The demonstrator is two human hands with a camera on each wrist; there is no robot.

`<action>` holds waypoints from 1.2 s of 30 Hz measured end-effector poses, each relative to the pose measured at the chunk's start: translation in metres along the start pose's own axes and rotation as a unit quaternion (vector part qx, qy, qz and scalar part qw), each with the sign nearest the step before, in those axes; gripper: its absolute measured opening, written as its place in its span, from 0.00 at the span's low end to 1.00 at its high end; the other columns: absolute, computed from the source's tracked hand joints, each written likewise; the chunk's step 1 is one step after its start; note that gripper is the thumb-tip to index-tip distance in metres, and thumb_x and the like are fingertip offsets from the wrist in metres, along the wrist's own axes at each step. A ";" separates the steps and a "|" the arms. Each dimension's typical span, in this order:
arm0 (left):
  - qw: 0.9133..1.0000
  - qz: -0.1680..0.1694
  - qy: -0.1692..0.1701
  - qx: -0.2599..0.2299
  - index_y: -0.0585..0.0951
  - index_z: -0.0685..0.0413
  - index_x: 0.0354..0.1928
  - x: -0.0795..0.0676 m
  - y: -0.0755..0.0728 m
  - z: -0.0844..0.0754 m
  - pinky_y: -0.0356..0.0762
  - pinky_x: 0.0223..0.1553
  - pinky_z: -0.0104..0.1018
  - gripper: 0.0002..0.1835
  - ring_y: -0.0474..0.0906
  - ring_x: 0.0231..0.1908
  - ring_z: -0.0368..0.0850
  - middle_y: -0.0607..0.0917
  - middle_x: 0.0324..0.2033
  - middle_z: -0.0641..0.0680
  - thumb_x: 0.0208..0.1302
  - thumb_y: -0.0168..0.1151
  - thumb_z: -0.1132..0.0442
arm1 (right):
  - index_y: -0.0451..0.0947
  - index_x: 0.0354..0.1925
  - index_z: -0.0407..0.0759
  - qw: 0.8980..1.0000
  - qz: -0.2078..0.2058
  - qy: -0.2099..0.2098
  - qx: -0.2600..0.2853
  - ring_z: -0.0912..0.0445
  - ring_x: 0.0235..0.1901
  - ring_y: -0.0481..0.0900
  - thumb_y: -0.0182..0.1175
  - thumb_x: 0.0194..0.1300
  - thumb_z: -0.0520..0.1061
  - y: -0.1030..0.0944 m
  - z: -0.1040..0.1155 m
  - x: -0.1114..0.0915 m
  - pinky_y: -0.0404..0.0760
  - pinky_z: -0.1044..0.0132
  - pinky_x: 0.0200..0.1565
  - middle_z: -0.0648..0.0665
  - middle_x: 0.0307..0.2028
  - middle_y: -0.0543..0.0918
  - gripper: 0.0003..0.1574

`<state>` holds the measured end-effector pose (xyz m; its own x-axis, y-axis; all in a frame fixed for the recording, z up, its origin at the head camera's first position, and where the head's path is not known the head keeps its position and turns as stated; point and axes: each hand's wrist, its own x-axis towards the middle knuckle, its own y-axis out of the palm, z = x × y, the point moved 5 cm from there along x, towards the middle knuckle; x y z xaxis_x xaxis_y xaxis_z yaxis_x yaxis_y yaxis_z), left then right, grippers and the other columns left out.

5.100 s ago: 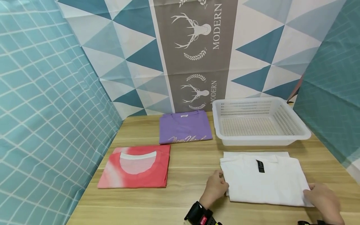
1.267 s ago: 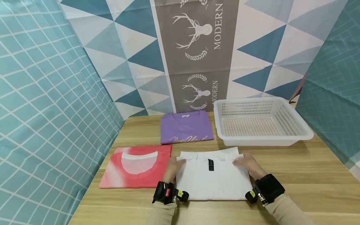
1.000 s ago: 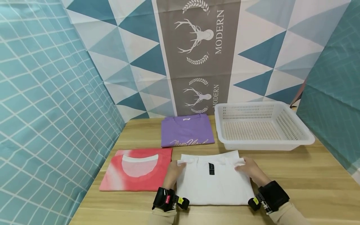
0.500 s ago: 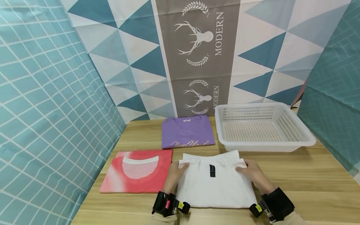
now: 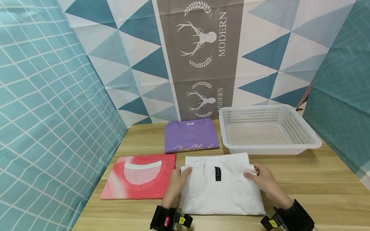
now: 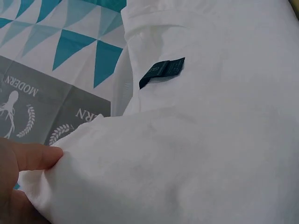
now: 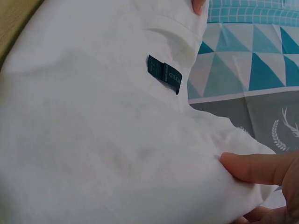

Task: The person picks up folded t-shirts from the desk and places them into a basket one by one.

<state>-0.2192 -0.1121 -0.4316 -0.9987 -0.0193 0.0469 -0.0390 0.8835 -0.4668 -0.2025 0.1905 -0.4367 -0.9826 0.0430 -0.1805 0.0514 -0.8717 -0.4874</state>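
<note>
A folded white T-shirt [image 5: 221, 195] with a dark neck label [image 5: 218, 174] lies near the front of the table, collar side away from me. At its upper left corner my left hand [image 5: 177, 183] pinches the cloth, thumb on top. My right hand [image 5: 267, 183] pinches the upper right corner the same way. Both wrist views show the thumb over the raised edge of the white T-shirt [image 6: 154, 158], the cloth bulging between the hands. The fingers beneath the fabric are mostly hidden.
A folded red and pink T-shirt [image 5: 141, 187] lies just left of my left hand. Behind it is a folded purple T-shirt [image 5: 190, 134]. A white plastic basket [image 5: 271, 150] stands at the back right of the wooden table [image 5: 312, 183], against the patterned cloth backdrop [image 5: 202, 70].
The white T-shirt has moved left from in front of the basket to beside the red one. Both hands went from its sides to its upper corners, and its collar edge is now lifted.
</note>
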 end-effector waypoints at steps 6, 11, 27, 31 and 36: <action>0.999 -0.005 0.038 0.010 0.81 0.69 0.43 -0.010 -0.002 -0.015 0.74 0.34 0.29 0.18 0.76 0.34 0.42 0.86 0.38 0.64 0.66 0.60 0.57 | 0.70 0.54 0.27 1.000 -0.005 -0.001 0.001 0.61 0.30 0.74 0.59 0.65 0.40 -0.012 0.003 -0.008 0.72 0.70 0.31 0.34 0.42 0.85 0.23; 0.999 -0.004 0.031 -0.010 0.81 0.65 0.44 -0.014 0.000 -0.026 0.71 0.30 0.26 0.17 0.70 0.30 0.39 0.84 0.34 0.60 0.66 0.60 0.56 | 0.70 0.53 0.30 1.000 -0.002 -0.004 -0.005 0.64 0.30 0.70 0.59 0.66 0.41 -0.027 0.003 -0.014 0.69 0.70 0.32 0.40 0.41 0.86 0.22; 0.998 -0.010 0.048 -0.048 0.81 0.66 0.45 -0.019 0.006 -0.057 0.70 0.28 0.24 0.16 0.70 0.27 0.35 0.84 0.32 0.60 0.65 0.61 0.57 | 0.74 0.51 0.40 0.999 -0.023 -0.027 -0.004 0.76 0.33 0.69 0.62 0.65 0.50 -0.067 -0.002 -0.018 0.70 0.72 0.36 0.73 0.32 0.74 0.21; 0.996 -0.008 0.061 -0.065 0.81 0.65 0.44 -0.016 0.015 -0.067 0.71 0.30 0.25 0.16 0.72 0.30 0.38 0.85 0.35 0.62 0.65 0.61 0.58 | 0.76 0.47 0.54 0.999 -0.031 -0.030 0.014 0.77 0.33 0.68 0.61 0.66 0.50 -0.083 -0.004 -0.019 0.71 0.73 0.35 0.78 0.31 0.71 0.11; 0.991 -0.008 0.103 -0.079 0.81 0.68 0.43 -0.008 0.028 -0.082 0.71 0.30 0.24 0.14 0.71 0.30 0.36 0.85 0.35 0.65 0.65 0.60 0.61 | 0.72 0.36 0.75 0.996 -0.063 -0.049 0.025 0.79 0.32 0.71 0.61 0.66 0.48 -0.104 -0.005 -0.020 0.74 0.74 0.32 0.82 0.31 0.70 0.16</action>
<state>-0.2096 -0.0484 -0.3726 -0.9694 0.0487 0.2407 -0.0320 0.9467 -0.3205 -0.1873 0.2825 -0.3868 -0.9935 0.1080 -0.0346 -0.0803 -0.8852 -0.4581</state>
